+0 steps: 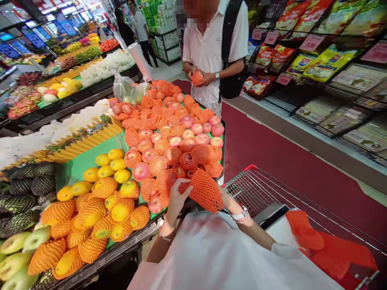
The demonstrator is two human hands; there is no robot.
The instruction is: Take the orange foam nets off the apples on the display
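Note:
An orange foam fruit net (207, 190) is stretched out between my hands, above the near edge of the apple display. My left hand (177, 198) has its thumb and fingers closed at the net's left end. Behind the net's right side is my right hand (227, 199), its fingers mostly covered by the mesh; it grips the net from there. Whether a fruit is inside the net cannot be made out. Just beyond lie apples (141, 171), some bare and some in orange foam nets.
Left of the apples are yellow-orange fruits (122, 176), many in nets. A shopping cart (250, 189) stands at my right, with red-orange items (329, 249) at its near end. Across the display, a person (208, 44) holds a netted fruit (197, 78). Shelves (317, 76) line the right.

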